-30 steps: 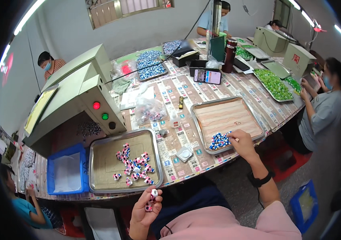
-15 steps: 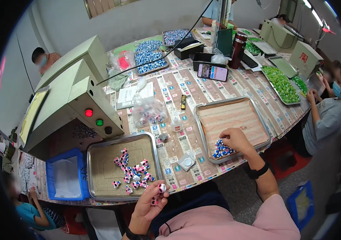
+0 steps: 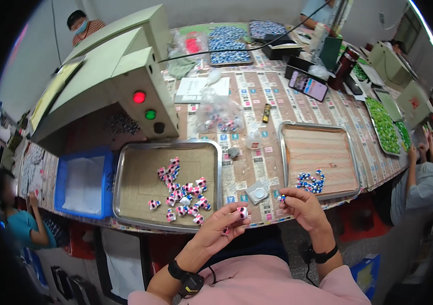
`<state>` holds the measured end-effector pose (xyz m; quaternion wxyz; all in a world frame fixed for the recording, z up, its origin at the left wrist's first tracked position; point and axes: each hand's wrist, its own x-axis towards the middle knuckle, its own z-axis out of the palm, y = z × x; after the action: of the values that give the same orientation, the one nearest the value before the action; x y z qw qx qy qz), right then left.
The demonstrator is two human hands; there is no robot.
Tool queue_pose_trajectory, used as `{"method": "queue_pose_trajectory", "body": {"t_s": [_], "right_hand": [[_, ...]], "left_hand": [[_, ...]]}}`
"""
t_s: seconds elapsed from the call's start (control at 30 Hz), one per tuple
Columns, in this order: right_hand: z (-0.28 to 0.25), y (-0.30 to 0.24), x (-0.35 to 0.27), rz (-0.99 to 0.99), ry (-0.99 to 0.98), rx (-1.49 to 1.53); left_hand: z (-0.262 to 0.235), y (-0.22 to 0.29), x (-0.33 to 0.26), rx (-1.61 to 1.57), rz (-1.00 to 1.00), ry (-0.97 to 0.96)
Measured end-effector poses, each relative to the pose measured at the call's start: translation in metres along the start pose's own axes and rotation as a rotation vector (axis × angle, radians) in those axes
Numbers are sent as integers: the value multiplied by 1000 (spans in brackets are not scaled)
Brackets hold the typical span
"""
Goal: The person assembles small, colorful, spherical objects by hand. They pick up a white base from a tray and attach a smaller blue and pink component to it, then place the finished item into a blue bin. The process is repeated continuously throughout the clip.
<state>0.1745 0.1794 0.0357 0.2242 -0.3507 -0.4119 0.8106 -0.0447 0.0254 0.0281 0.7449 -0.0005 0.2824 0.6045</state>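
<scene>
My left hand [image 3: 221, 226] is closed on small pink, white and black toy figure heads [image 3: 242, 212], one at the fingertips and another lower by the palm. Between thumb and forefinger, my right hand [image 3: 303, 209] pinches a tiny blue toy piece [image 3: 281, 199]. To the left, a metal tray [image 3: 220, 173] with a brown lining holds several figures [image 3: 168, 174] with pink-and-white heads and blue parts. On the right, a pink-lined metal tray [image 3: 283, 147] has a loose group of small blue-and-white pieces [image 3: 312, 183] at its near side.
A pale machine [image 3: 125, 76] with red and green lights stands at left, beside a blue bin [image 3: 108, 183]. Between the trays are a small white dish [image 3: 258, 192], a squat bottle [image 3: 253, 140] and a bag of figures [image 3: 220, 114]. A phone [image 3: 308, 85] stands farther back. Other people sit around.
My right hand has left the right tray with a blue piece and come close to my left hand. The pieces in that tray lie more spread. The whole view has shifted.
</scene>
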Motion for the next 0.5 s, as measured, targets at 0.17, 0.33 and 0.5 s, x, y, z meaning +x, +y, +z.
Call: {"method": "queue_pose_trajectory", "body": {"t_s": [0.17, 0.33, 0.5], "right_hand": [[18, 9, 9, -128, 61, -328], [27, 22, 16, -427, 119, -711], [37, 20, 17, -465, 141, -727]], "left_hand": [[-5, -5, -5, -35, 33, 0], [-16, 6, -16, -105, 140, -71], [-14, 16, -26, -43, 159, -43]]}}
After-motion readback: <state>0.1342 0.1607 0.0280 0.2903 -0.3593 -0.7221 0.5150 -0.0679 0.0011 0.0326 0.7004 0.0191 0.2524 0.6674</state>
